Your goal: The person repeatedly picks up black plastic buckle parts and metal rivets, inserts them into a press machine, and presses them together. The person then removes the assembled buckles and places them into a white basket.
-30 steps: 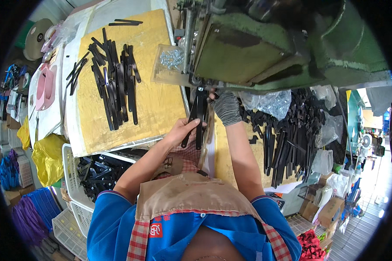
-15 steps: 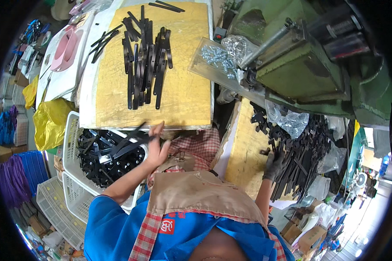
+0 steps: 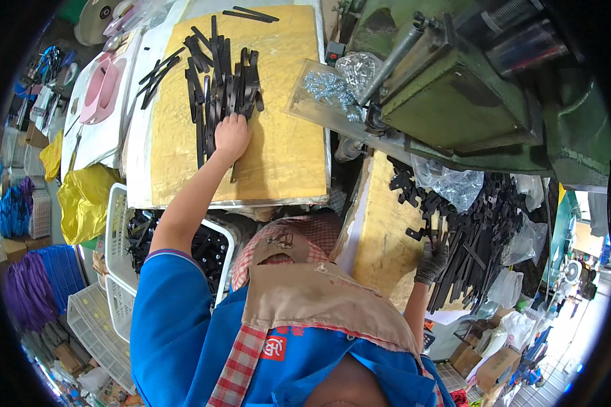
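Note:
My bare left hand (image 3: 233, 138) is closed over the near end of a bunch of black flat strips (image 3: 217, 95) on the yellow board (image 3: 285, 149). One strip end sticks out below the palm; the fingertips are partly hidden. On the right, my right hand (image 3: 433, 261), in a dark glove with bare fingertips, rests at the left edge of a heap of long black strips (image 3: 465, 271). Its fingers point away from me, stretched out, beside small black bracket-like pieces (image 3: 414, 234).
A white basket (image 3: 117, 224) of black parts stands at the left below the board. A green machine (image 3: 468, 102) fills the upper right, next to a clear tray of screws (image 3: 305, 112). Plastic bags (image 3: 448, 183) lie on the right heap. A pink container (image 3: 102, 91) sits far left.
My left hand has moved from above the basket, where blurred black strips were at its fingers, up onto the strips on the yellow board. The right hand stays by its heap.

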